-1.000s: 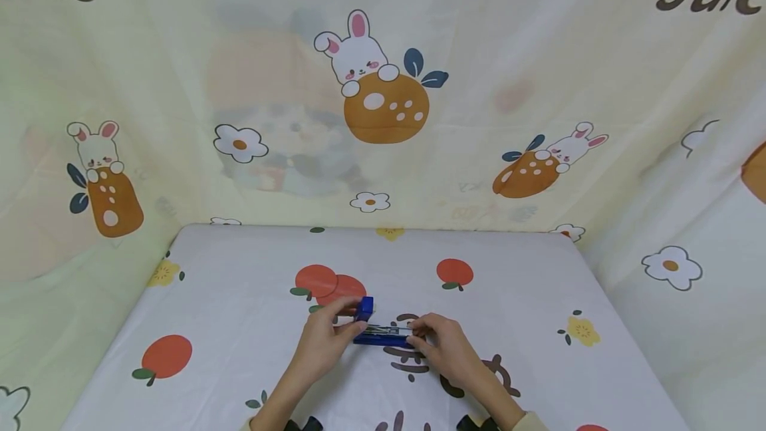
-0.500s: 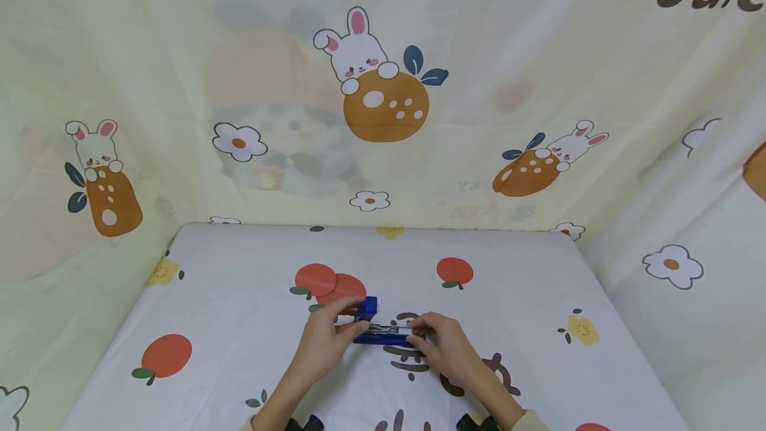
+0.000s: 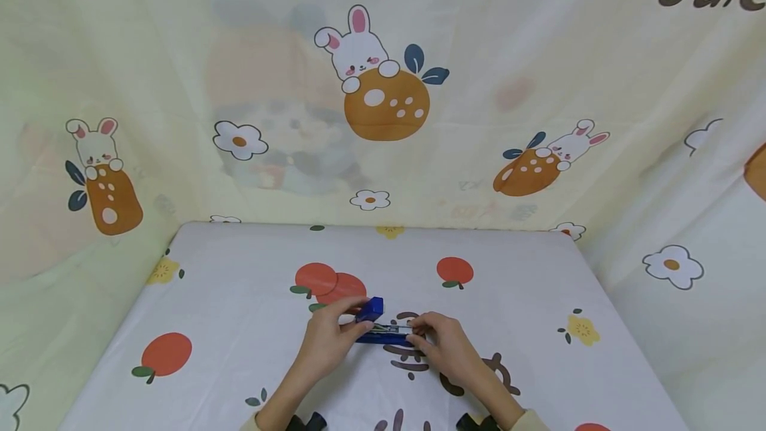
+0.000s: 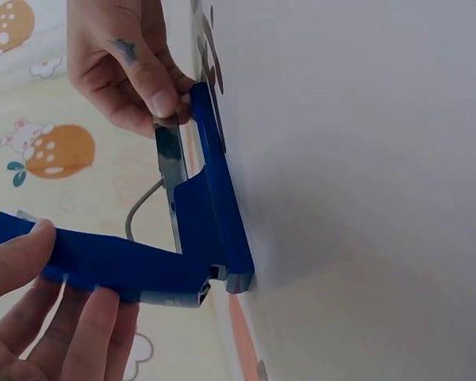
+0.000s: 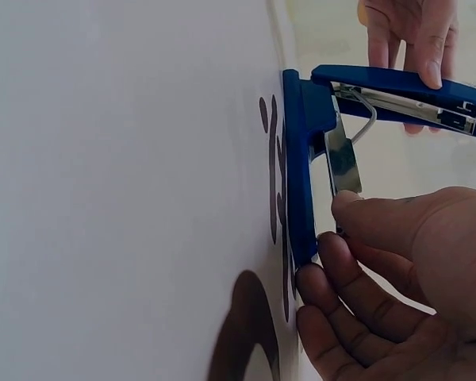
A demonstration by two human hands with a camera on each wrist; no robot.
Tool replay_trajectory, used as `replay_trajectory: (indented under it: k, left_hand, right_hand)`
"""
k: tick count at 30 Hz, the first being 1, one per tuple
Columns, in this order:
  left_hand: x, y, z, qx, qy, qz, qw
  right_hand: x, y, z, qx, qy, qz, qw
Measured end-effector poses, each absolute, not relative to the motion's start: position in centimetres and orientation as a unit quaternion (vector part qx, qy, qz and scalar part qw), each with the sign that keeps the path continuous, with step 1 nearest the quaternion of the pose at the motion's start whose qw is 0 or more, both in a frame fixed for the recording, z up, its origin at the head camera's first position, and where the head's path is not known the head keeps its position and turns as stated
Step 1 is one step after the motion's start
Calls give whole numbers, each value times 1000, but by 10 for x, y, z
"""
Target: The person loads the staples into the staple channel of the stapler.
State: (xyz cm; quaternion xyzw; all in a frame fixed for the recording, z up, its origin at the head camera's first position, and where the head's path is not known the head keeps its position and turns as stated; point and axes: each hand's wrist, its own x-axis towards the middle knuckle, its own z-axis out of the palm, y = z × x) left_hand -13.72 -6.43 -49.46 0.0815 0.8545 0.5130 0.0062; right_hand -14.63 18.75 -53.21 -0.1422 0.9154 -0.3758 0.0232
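A blue stapler (image 3: pixel 391 339), its halves spread apart, rests on the table (image 3: pixel 239 324) between a person's hands. The left hand (image 3: pixel 326 338), thumb and fingers curled, grips the raised upper arm (image 4: pixel 115 258), which has just tipped slightly toward the right hand (image 3: pixel 447 348). That one pinches the metal rail (image 5: pixel 343 163) as before. The arm seems to be folding down, though the gap remains wide.

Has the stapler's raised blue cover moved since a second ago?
Yes, the blue cover has shifted slightly right in the head view, judged against the paired red fruit print.
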Motion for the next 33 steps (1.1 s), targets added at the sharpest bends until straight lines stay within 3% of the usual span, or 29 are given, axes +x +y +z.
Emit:
replay_trajectory:
  k: [33]
  left_hand:
    - [-140, -57, -494, 108, 893, 438, -9]
  right_hand:
    - [-148, 187, -534, -134, 920, -367, 39]
